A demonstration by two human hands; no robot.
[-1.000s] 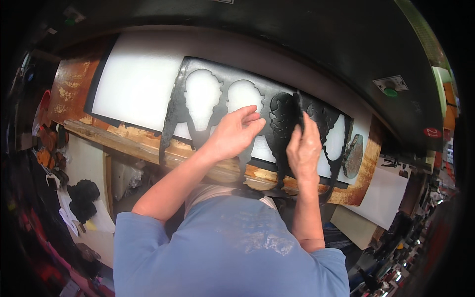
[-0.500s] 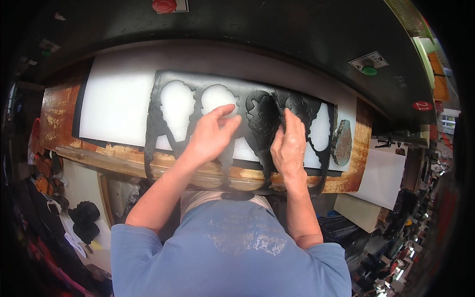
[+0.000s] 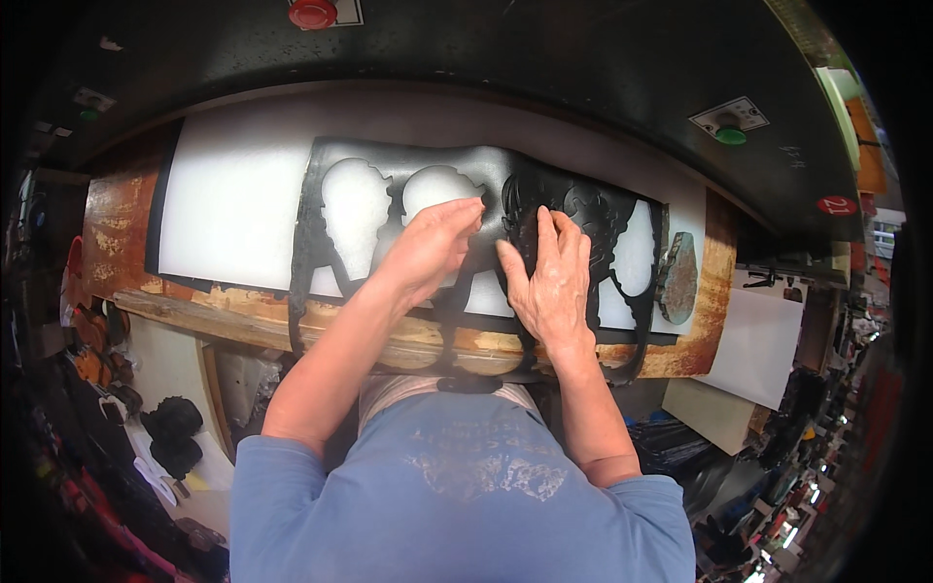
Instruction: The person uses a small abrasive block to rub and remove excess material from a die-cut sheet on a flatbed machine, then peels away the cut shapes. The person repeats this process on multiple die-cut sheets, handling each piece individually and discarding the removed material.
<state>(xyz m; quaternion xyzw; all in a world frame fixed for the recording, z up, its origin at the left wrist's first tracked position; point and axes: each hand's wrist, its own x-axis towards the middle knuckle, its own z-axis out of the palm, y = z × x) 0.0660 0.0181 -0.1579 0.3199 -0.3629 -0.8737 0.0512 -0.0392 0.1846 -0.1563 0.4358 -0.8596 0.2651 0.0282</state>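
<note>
Dark housing (image 3: 583, 92) over brown worktop (image 3: 126, 219)

White board (image 3: 228, 219) runs left to right. Black sheet (image 3: 483, 248), with cut-outs, lies over it, mid-frame. Left hand (image 3: 428, 248), centre: fingers bunched at sheet; cannot tell if pinching. Right hand (image 3: 552, 282), right of centre: on sheet, thumb spread from fingers. Oval block (image 3: 678, 277), right.

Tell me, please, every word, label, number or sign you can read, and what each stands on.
Red oval sticker on the black panel: a number, not copied here.
Pale plate behind the green button: marks too small to read.
Blue shirt: pale chest print, too worn to read.
</note>
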